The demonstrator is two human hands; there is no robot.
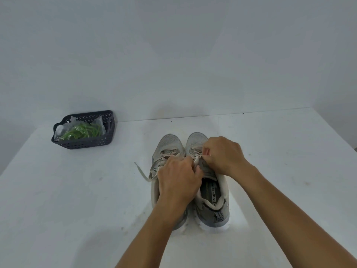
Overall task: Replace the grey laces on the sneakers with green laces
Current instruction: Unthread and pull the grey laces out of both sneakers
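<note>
Two grey sneakers stand side by side on the white table, toes pointing away from me: the left sneaker [170, 144] and the right sneaker [212, 194]. Both hands work at the right sneaker's grey lace [196, 160]. My left hand [178, 178] lies across the left sneaker with its fingers curled round that lace near the tongue. My right hand [222, 154] pinches the lace at the upper eyelets. A loose grey lace end [142, 172] from the left sneaker trails onto the table. The green laces [83, 131] lie in a clear bag inside a dark basket [85, 145].
The dark perforated basket sits at the table's back left, near the wall. The white table [77, 200] runs to a plain wall behind, and its right edge shows at far right.
</note>
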